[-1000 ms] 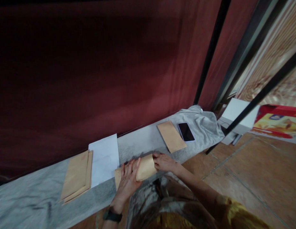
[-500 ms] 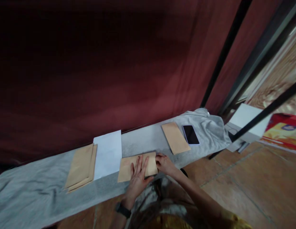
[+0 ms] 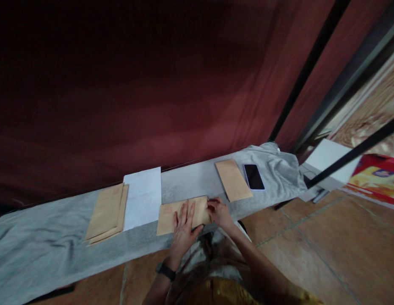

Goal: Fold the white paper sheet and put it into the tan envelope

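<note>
A brown paper envelope (image 3: pixel 166 216) lies crosswise on the grey cloth in front of me. My left hand (image 3: pixel 184 226) rests flat on it with fingers spread, pressing it down. At the envelope's right end, the curled fingers of my right hand (image 3: pixel 218 213) pinch its edge; the fingertips are partly hidden. Right of that hand lies another brown envelope (image 3: pixel 234 180), angled on the cloth. On the left, white paper sheets (image 3: pixel 142 199) sit beside a small stack of brown envelopes (image 3: pixel 104 212).
The narrow bench is covered by a grey cloth (image 3: pixel 41 241), rumpled at both ends. A phone (image 3: pixel 254 177) lies near its right end. Behind stands a dark red curtain-like surface (image 3: pixel 152 106). Black poles (image 3: pixel 304 76), a white box (image 3: pixel 330 159) and a red box (image 3: pixel 374 178) are at the right.
The camera view has shifted slightly. My left hand stays flat on the envelope, and the right fingers remain at its right edge with only a small movement.
</note>
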`<move>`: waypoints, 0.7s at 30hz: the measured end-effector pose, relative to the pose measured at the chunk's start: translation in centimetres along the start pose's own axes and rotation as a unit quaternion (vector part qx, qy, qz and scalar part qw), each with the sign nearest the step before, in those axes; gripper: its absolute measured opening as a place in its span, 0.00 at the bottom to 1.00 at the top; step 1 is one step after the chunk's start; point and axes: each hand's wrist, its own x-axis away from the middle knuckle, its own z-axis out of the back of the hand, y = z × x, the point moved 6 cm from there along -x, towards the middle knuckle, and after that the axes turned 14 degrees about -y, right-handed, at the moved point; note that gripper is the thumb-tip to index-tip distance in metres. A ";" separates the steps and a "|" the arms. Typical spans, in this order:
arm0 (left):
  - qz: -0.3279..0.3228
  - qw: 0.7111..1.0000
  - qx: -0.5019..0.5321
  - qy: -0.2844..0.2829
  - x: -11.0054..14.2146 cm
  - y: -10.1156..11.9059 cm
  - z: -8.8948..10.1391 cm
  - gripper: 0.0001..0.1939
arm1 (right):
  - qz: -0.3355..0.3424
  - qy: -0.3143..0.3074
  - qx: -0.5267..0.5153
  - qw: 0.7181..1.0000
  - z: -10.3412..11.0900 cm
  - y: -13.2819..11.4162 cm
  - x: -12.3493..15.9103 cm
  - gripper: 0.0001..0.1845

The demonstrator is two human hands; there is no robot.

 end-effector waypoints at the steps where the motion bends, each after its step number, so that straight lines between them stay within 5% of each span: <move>1: 0.000 1.000 -0.003 -0.001 0.0 0.0 0.0 0.43 | -0.003 0.004 -0.004 1.000 0.1 0.2 -0.2 0.16; 21: 0.010 0.999 -0.048 0.004 0.0 0.3 -0.7 0.41 | 0.020 0.043 0.003 0.999 -0.1 -1.1 -0.8 0.17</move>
